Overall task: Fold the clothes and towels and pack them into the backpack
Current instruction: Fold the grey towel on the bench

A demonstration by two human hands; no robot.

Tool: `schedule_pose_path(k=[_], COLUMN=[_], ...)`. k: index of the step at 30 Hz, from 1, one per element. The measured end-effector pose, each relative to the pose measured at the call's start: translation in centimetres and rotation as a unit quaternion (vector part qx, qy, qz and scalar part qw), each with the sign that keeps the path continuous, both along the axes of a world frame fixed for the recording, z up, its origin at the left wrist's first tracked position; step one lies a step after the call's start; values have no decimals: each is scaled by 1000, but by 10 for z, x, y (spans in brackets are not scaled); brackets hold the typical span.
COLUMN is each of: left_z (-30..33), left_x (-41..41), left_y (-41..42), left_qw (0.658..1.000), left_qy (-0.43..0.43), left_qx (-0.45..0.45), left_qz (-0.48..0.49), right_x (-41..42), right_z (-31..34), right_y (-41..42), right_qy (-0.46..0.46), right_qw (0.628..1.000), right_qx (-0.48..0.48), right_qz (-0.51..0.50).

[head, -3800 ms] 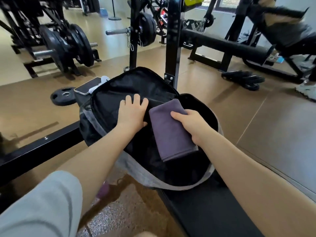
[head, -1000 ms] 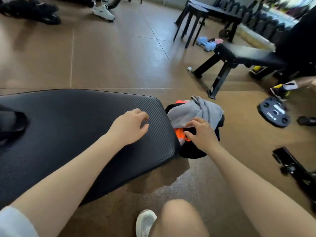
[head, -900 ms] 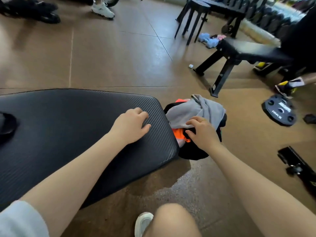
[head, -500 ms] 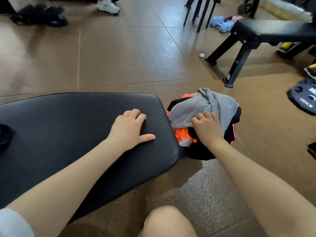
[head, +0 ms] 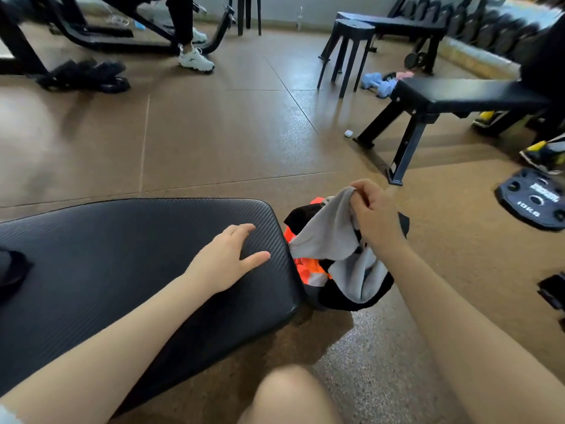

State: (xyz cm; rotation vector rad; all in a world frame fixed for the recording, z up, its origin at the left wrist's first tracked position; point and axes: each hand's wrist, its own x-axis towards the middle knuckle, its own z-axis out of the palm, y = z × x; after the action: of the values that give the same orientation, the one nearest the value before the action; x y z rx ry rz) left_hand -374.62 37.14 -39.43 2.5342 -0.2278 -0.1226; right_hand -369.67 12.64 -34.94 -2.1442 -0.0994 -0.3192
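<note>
currently: person seated at padded table, mid-pickup of next garment. right hand has fingers curled round a top corner of grey garment, holding it raised above clothes pile on the floor just beside table end. rest of grey piece drapes down into pile, lying over orange item and black item. left hand lies flat on table near its end, fingers straight and spread, holding nothing. backpack not confirmed in view; dark shape at far left table edge, can't tell what it is.

risks, as judged: grip is on one corner only, so fabric may slip out w/ a quick pull. lower fold sits tangled among other items; lifting could drag orange or black piece across floor. one-handed carry likely lands garment bunched on table, needing re-spread before folding. floor contact may soil fabric.
</note>
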Motion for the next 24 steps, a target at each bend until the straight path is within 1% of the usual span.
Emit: schedule_pose_path(k=[1, 3, 5, 6, 8, 10, 12, 16, 18, 21, 24], left_z=[12, 38, 56, 60, 61, 58, 56, 57, 57, 58, 66], left_x=[-1, -5, -11, -13, -15, -15, -15, -16, -20, -30, -40], left_y=[-6, -24, -45, -53, -65, -68, -64, -44, -35, -27, -19], left_qw=[998, 986, 965, 955, 937, 929, 932, 937, 940, 923, 884], left_qy=[-22, -68, -69, -58, -42, -58, -79, -80, -52, -9, 26], left_qx=[-59, -142, -236, -279, -344, -366, -353, -340, -337, -384, -466], left_qz=[-7, -53, -89, -86, -41, 10, 29, 8, -19, -14, 19], right_x=[-4, -14, -23, -26, -31, -36, -41, -45, -46, -49, -52], right_z=[12, 33, 45, 47, 52, 55, 53, 40, 31, 17, -5], right_y=[5, 20, 32, 36, 40, 42, 41, 30, 24, 21, 19], right_qy=[-27, -76, -94, -90, -84, -61, -30, 20, 47, 78, 97], right_qw=[999, 994, 989, 988, 988, 990, 992, 991, 985, 973, 975], right_qx=[-19, -70, -104, -111, -114, -93, -63, 12, 12, -19, -53], right_qz=[14, 34, 49, 52, 59, 81, 108, 135, 164, 216, 195])
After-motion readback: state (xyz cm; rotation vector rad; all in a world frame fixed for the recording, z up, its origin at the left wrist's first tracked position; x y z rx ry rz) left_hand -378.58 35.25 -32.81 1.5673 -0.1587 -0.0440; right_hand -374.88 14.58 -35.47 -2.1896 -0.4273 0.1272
